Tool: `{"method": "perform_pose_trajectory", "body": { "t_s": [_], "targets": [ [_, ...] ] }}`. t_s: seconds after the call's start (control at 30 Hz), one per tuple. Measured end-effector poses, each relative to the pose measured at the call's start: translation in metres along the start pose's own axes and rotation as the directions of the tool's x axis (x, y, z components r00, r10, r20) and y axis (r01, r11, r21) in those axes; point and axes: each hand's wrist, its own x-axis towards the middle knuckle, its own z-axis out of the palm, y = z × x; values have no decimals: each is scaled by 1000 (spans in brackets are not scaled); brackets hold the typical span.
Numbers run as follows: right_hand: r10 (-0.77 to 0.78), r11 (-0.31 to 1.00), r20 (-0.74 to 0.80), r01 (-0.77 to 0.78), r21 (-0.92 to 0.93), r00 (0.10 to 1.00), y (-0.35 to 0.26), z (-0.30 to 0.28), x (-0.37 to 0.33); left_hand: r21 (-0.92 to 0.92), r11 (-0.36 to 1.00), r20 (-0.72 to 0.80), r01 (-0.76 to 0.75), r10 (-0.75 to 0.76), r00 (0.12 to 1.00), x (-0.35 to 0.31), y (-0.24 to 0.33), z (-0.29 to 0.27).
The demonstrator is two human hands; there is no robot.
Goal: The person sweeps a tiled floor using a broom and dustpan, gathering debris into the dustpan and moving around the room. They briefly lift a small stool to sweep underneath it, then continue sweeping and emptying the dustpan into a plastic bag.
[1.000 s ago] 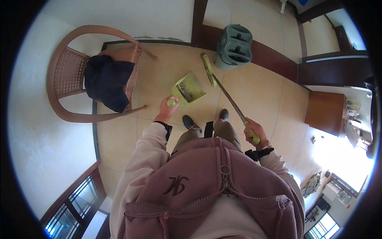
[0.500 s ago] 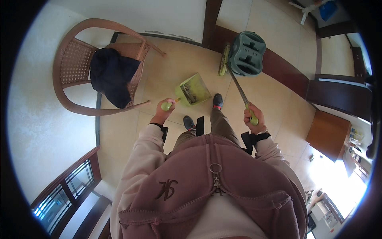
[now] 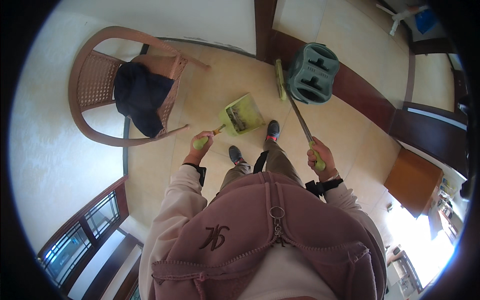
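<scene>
My left hand (image 3: 202, 145) is closed round the green handle end of a long-handled dustpan (image 3: 226, 124). Its green pan faces up near the floor ahead of my feet, with greyish debris inside. In my right hand (image 3: 322, 159) is the green grip of a broom (image 3: 301, 118), fingers wrapped about it. The broom's metal stick runs forward to a yellow-green head (image 3: 280, 80), which is upright beside a grey-green mop bucket (image 3: 313, 73). Whether the broom head touches the bucket I cannot tell.
To the left stands a brown wicker armchair (image 3: 95, 80) with dark clothing (image 3: 142, 97) on its seat. A white wall (image 3: 210, 20) rises beyond it. A dark red threshold strip (image 3: 355, 92) crosses the tiled floor behind the bucket. An orange-brown cabinet (image 3: 414, 181) is at the right.
My left hand has shifted slightly left and nearer to me, turning the dustpan handle. The broom head has swung a little, showing a narrower side. My right hand has moved slightly nearer to me.
</scene>
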Motion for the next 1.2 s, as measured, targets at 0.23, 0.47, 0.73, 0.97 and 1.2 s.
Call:
{"method": "perform_pose_trajectory", "body": {
  "t_s": [0.23,0.47,0.73,0.97,1.2],
  "targets": [
    [-155,986,246,163,-12,957,-7,34,89,138,990,24,18,-22,999,-1,10,-5],
    [-493,764,139,504,-402,859,12,69,170,138,974,-82,-177,190,978,1,1,-1],
    [-139,860,14,128,-494,990,82,75,105,62,988,-163,-142,151,975,-28,-5,-15],
    [-116,764,-9,84,-639,993,91,55,33,-78,997,-163,22,-34,986,-63,-17,-32],
    [-171,546,80,162,-822,982,105,54,25,16,999,-256,-38,41,966,-90,-26,-46]
  ]
}}
